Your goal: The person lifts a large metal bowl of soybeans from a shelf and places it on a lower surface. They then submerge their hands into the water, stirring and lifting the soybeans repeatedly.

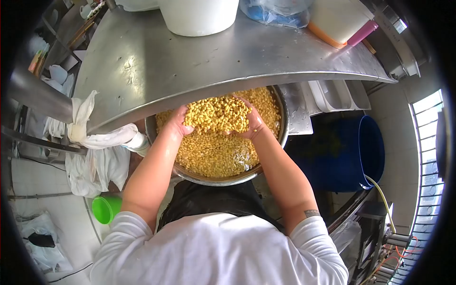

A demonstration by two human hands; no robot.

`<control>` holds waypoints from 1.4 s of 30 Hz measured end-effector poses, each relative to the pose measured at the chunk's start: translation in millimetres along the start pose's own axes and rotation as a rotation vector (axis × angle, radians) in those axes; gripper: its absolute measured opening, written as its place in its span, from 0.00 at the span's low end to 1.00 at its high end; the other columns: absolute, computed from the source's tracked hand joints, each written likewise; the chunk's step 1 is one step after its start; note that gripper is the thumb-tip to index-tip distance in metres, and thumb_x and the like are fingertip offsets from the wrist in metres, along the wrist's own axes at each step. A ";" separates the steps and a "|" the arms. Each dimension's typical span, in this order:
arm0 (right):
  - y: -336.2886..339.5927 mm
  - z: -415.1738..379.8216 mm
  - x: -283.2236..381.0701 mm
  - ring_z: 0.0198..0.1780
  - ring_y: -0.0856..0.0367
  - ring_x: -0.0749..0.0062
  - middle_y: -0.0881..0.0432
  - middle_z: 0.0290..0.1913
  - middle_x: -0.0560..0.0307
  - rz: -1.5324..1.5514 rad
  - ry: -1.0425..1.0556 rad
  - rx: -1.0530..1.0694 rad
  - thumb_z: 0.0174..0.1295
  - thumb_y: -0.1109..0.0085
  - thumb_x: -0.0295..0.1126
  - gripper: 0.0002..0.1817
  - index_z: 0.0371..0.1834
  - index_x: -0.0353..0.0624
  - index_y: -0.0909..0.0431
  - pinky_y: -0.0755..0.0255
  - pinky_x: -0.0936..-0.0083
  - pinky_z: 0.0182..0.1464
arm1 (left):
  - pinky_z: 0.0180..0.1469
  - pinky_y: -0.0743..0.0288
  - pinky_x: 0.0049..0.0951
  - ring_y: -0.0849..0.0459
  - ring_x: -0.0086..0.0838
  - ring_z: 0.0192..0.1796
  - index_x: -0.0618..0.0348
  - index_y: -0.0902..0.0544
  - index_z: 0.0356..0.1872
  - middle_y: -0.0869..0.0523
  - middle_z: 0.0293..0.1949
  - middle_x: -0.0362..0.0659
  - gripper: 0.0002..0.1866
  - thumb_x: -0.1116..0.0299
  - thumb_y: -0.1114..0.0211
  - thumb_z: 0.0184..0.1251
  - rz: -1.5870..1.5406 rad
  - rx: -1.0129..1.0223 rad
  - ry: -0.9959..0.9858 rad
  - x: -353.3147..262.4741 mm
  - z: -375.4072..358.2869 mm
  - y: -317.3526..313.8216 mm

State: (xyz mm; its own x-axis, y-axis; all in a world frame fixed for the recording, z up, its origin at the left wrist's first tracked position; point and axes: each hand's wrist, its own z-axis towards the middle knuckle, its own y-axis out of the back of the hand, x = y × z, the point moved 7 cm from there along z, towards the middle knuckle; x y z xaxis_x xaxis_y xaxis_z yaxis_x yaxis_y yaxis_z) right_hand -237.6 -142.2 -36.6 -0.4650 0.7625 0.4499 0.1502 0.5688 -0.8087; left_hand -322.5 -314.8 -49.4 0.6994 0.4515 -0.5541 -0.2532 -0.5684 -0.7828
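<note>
A large round metal basin (218, 181) stands below the edge of the steel table, full of yellow beans or kernels (204, 156) in water. Above its contents, my left hand (180, 121) and my right hand (251, 118) hold a heaped pile of wet yellow kernels (217, 114) between them. My left hand cups the pile's left side and my right hand its right side. Most of the fingers are hidden under the kernels.
The steel table (190, 61) overhangs the basin's far side, with a white bucket (199, 16) on it. A blue barrel (332, 152) lies to the right, near metal trays (332, 97). A green bucket (105, 209) is at lower left; white cloth (97, 171) hangs at left.
</note>
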 end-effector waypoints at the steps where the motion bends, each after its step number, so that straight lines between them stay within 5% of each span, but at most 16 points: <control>1: -7.0 -7.4 0.7 0.59 0.09 0.54 0.10 0.62 0.54 -0.013 0.034 0.054 0.82 0.48 0.54 0.27 0.73 0.51 0.22 0.10 0.36 0.43 | 0.62 0.12 0.44 0.08 0.37 0.57 0.62 0.13 0.59 0.07 0.55 0.47 0.20 0.57 0.42 0.85 -0.007 0.092 0.045 -0.5 -4.8 -11.1; 6: -24.6 -27.1 -8.6 0.61 0.10 0.48 0.13 0.67 0.49 0.062 0.008 -0.063 0.83 0.50 0.55 0.28 0.73 0.47 0.21 0.09 0.35 0.47 | 0.52 0.07 0.42 0.06 0.36 0.53 0.63 0.14 0.62 0.07 0.54 0.46 0.22 0.55 0.43 0.86 0.045 0.000 -0.037 -9.5 -27.7 -43.1; 9: -24.2 -32.7 -7.8 0.65 0.12 0.51 0.14 0.69 0.51 0.121 0.058 -0.027 0.83 0.49 0.53 0.28 0.74 0.46 0.22 0.08 0.47 0.52 | 0.42 0.06 0.49 0.06 0.36 0.51 0.63 0.15 0.64 0.07 0.53 0.46 0.23 0.54 0.42 0.85 0.092 0.054 0.014 -13.0 -46.3 -66.8; 12: -47.0 -51.4 -3.5 0.59 0.08 0.56 0.10 0.61 0.48 0.316 -0.008 0.309 0.82 0.47 0.54 0.29 0.68 0.40 0.18 0.09 0.54 0.57 | 0.40 0.07 0.51 0.06 0.37 0.50 0.61 0.15 0.64 0.07 0.54 0.46 0.23 0.54 0.40 0.84 0.078 -0.017 -0.037 -13.4 -47.2 -68.4; 14: -50.1 -51.6 -6.5 0.60 0.09 0.56 0.10 0.62 0.47 0.212 0.034 0.143 0.82 0.47 0.53 0.29 0.69 0.40 0.19 0.11 0.55 0.60 | 0.39 0.07 0.50 0.05 0.38 0.51 0.60 0.15 0.65 0.07 0.55 0.46 0.22 0.54 0.39 0.83 0.138 -0.033 -0.081 -18.4 -52.0 -71.1; 16: -56.2 -58.2 -5.6 0.63 0.11 0.54 0.11 0.64 0.45 0.163 0.096 0.049 0.82 0.47 0.53 0.29 0.70 0.38 0.20 0.13 0.54 0.64 | 0.37 0.07 0.48 0.05 0.40 0.50 0.60 0.15 0.64 0.08 0.56 0.47 0.22 0.54 0.38 0.82 0.110 -0.009 -0.007 -19.3 -66.1 -87.7; 21: -64.8 -66.1 -7.9 0.70 0.18 0.36 0.19 0.73 0.38 0.153 0.077 0.131 0.82 0.52 0.56 0.35 0.77 0.37 0.28 0.21 0.27 0.65 | 0.31 0.08 0.43 0.05 0.40 0.46 0.61 0.15 0.62 0.06 0.51 0.48 0.22 0.53 0.37 0.82 0.127 -0.008 -0.001 -19.0 -68.0 -83.6; 29: -66.6 -69.2 -9.0 0.73 0.20 0.39 0.20 0.74 0.40 0.136 0.075 0.218 0.82 0.52 0.56 0.35 0.78 0.37 0.28 0.25 0.26 0.69 | 0.30 0.08 0.42 0.06 0.35 0.50 0.59 0.15 0.61 0.07 0.52 0.44 0.20 0.56 0.36 0.81 0.153 -0.012 0.002 -22.3 -73.3 -83.3; 31: -66.6 -68.0 -9.4 0.73 0.20 0.40 0.19 0.73 0.40 0.146 0.076 0.222 0.82 0.53 0.56 0.35 0.77 0.37 0.26 0.25 0.26 0.69 | 0.27 0.11 0.37 0.04 0.35 0.42 0.59 0.12 0.57 0.05 0.46 0.45 0.19 0.53 0.36 0.82 0.169 -0.015 -0.018 -23.5 -72.7 -82.7; 42: -79.8 -75.6 -11.1 0.67 0.15 0.42 0.15 0.69 0.43 0.164 0.095 0.168 0.83 0.52 0.56 0.33 0.73 0.38 0.23 0.20 0.30 0.65 | 0.19 0.20 0.31 0.06 0.29 0.42 0.49 0.14 0.58 0.07 0.47 0.37 0.18 0.49 0.35 0.80 0.218 -0.057 -0.021 -28.9 -77.8 -71.3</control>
State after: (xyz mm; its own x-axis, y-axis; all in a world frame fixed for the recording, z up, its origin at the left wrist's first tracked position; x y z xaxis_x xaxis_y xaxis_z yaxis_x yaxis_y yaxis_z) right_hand -178.5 -172.8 51.6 -0.3615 0.8701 0.3350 0.0663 0.3824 -0.9216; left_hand -272.8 -340.9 44.5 0.6181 0.3273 -0.7147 -0.3582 -0.6921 -0.6267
